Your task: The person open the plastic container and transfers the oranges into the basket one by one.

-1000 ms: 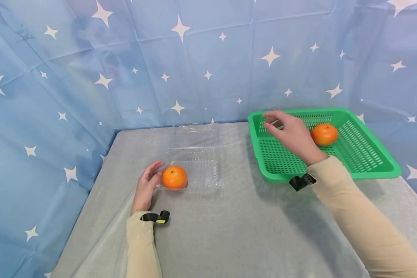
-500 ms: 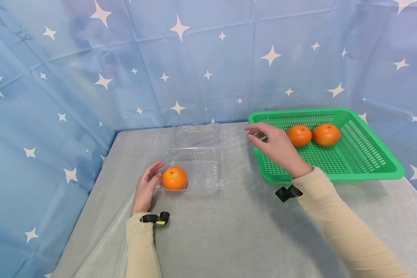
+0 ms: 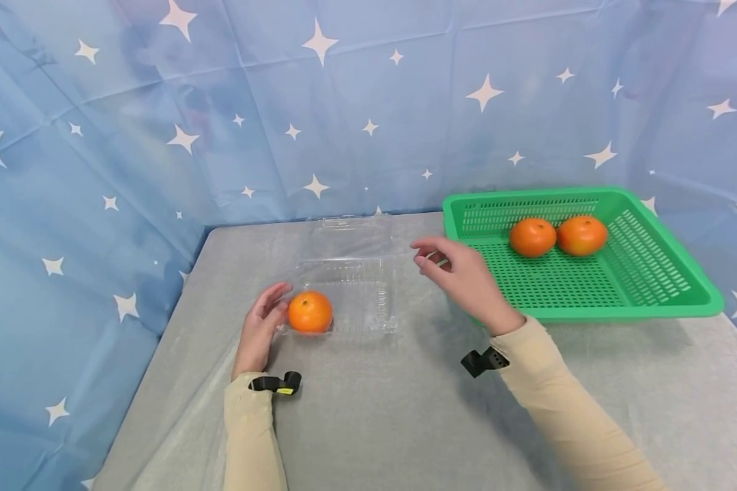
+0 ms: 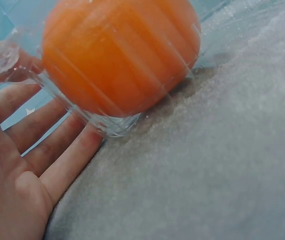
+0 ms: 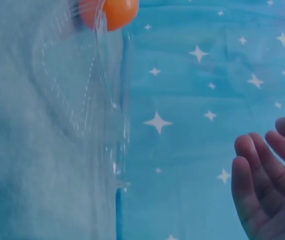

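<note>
A clear plastic clamshell container (image 3: 356, 307) lies with its lid raised back on the table, an orange (image 3: 310, 312) in its left front corner. At that corner, my left hand (image 3: 260, 334) holds the container by its edge. In the left wrist view, the thumb lies at the rim beside the orange (image 4: 122, 55), and fairly straight fingers (image 4: 57, 145) touch the outer wall. Between the container and the green basket (image 3: 565, 314), my right hand (image 3: 463, 276) hovers with loosely bent fingers and nothing in them. Two oranges sit side by side at the basket's back: one (image 3: 532, 237) and another (image 3: 582, 236).
A grey cloth (image 3: 368, 416) covers the table. Behind and to the left hangs a blue curtain (image 3: 264, 82) with white stars. The green basket stands at the right, its rim raised above the table.
My right hand has moved left and nearer, out of the basket and towards the container, uncovering the left orange there. My left hand has stayed in place.
</note>
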Available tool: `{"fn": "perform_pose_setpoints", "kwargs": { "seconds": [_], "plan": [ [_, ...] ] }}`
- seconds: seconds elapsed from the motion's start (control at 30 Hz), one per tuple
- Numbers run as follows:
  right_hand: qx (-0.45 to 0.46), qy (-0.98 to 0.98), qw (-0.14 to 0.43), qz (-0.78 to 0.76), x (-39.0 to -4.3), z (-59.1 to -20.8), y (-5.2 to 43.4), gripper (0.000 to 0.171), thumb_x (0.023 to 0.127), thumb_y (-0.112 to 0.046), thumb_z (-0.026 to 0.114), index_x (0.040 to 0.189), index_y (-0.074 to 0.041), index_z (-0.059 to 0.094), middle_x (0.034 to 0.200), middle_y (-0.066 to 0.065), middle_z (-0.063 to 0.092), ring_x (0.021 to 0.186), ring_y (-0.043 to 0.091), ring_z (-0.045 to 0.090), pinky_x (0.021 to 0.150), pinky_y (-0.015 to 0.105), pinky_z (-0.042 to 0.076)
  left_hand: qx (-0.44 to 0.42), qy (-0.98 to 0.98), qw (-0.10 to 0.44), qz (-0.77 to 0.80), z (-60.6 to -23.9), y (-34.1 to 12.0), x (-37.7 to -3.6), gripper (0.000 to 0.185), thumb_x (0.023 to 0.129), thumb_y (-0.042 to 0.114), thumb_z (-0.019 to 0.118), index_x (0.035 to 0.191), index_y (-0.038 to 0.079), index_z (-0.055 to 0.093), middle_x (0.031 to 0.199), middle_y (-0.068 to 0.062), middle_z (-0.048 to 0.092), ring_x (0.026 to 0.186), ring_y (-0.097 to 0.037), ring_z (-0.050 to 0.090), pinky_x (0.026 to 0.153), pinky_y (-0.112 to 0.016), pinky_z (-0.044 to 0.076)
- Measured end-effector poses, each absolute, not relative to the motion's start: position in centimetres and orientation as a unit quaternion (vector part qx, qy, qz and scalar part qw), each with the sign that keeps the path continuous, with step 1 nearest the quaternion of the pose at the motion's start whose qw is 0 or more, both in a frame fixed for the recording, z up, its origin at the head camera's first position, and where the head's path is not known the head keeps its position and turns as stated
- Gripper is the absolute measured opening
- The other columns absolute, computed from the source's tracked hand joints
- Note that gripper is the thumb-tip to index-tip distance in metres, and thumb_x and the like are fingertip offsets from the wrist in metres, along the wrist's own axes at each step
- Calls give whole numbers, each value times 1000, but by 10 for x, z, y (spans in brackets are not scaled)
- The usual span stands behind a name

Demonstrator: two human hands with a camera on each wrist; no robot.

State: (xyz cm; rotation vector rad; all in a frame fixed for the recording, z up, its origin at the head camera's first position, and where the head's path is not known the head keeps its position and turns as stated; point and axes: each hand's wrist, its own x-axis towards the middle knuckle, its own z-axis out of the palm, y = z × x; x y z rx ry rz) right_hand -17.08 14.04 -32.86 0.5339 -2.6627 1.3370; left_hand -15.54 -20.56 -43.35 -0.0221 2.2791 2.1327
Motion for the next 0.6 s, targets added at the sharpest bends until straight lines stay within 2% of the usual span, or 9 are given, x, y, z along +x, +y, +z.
{"fn": "perform_pose_setpoints", "kwargs": {
  "seconds": [0.6],
  "plan": [
    [207, -867, 75, 447, -163, -351, 103, 26, 89, -29, 53, 113, -20, 59, 95, -9, 59, 83, 5, 56, 69, 24, 47, -14, 731, 18, 682, -431, -204, -155, 44, 91, 20, 52, 133, 13, 40, 132, -4, 43, 115, -19, 44, 87, -27, 42]
  ]
}}
